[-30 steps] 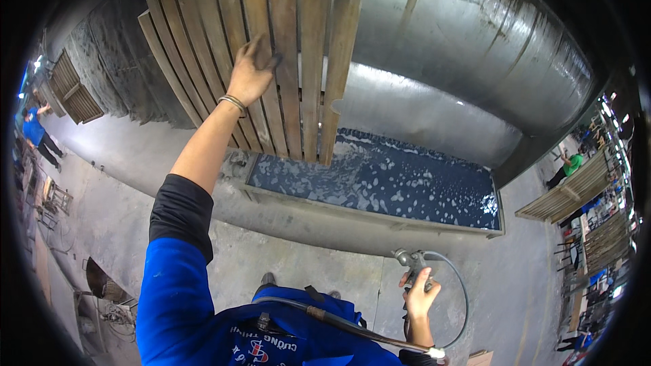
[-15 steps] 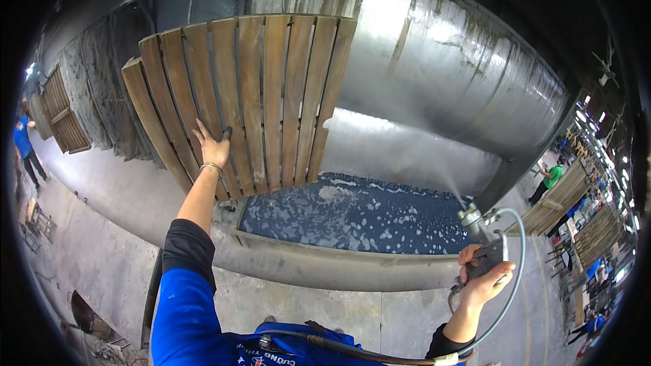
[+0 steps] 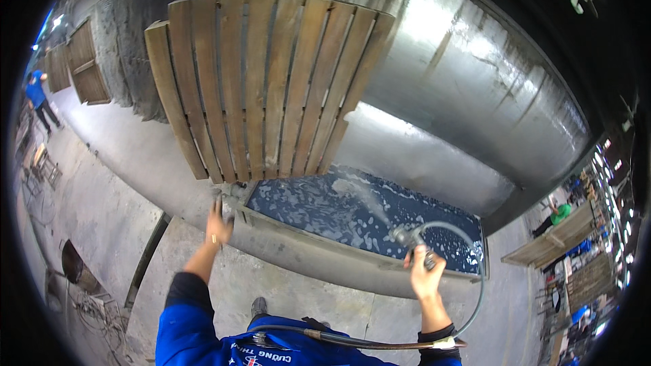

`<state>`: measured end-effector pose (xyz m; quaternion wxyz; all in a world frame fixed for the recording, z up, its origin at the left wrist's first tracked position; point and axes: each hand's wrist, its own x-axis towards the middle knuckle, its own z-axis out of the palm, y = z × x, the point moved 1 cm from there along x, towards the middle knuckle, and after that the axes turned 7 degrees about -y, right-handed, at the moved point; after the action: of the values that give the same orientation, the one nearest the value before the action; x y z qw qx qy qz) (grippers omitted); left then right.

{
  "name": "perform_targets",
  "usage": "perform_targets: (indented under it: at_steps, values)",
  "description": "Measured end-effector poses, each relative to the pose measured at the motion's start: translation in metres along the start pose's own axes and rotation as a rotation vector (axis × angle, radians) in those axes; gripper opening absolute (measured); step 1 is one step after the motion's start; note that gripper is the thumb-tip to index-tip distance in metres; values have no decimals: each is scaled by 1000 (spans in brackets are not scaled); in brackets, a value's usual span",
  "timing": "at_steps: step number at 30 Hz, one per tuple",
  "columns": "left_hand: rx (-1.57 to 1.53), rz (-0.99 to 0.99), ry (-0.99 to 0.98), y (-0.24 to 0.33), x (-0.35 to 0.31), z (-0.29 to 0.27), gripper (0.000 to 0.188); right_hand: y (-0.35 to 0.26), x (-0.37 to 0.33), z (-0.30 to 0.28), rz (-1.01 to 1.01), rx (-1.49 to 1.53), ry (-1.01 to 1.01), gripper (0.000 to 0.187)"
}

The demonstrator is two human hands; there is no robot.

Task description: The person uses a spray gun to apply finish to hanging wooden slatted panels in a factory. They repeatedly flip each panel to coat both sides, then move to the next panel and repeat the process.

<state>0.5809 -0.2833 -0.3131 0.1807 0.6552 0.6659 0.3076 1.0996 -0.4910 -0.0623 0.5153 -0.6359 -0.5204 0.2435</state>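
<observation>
A fan-shaped wooden slat panel [image 3: 274, 88] hangs upright before me, its slats running top to bottom with narrow gaps. My left hand [image 3: 218, 222] is just below its lower left edge, apart from the wood, fingers stretched out and holding nothing. In my right hand [image 3: 426, 272] is a spray gun [image 3: 409, 237], gripped by its handle and pointing up and left. A pale mist leaves its nozzle toward the panel's lower right. From the gun a grey hose [image 3: 468, 240] loops right and down to my waist.
Below the panel lies a trough [image 3: 298, 203] of dark blue, foamy water, with a wet metal sheet wall [image 3: 468, 74] behind it. A person in blue [image 3: 38, 98] stands far left, another in green [image 3: 560, 214] far right. Wooden panels [image 3: 553, 234] lean at right.
My left hand has come off the slats and dropped below the panel. The spray gun has swung left and lower over the trough. The view has shifted, too.
</observation>
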Motion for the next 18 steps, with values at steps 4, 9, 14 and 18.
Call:
perform_targets:
  at_steps: [4, 9, 14, 18]
  values:
    - [-212, -425, -758, -140, -273, 38, 91, 8, -10, -2, 100, -29, -83, 46]
    - [23, -1339, -774, -191, -430, -10, 74, -19, 2, -24, -105, 72, -25, 61]
    - [-108, -1282, -568, -173, -409, 15, 58, -9, 17, 23, 109, 15, -300, 46]
    - [-240, -941, -313, -131, -316, 62, 48, -49, 27, 30, 99, -45, -272, 47]
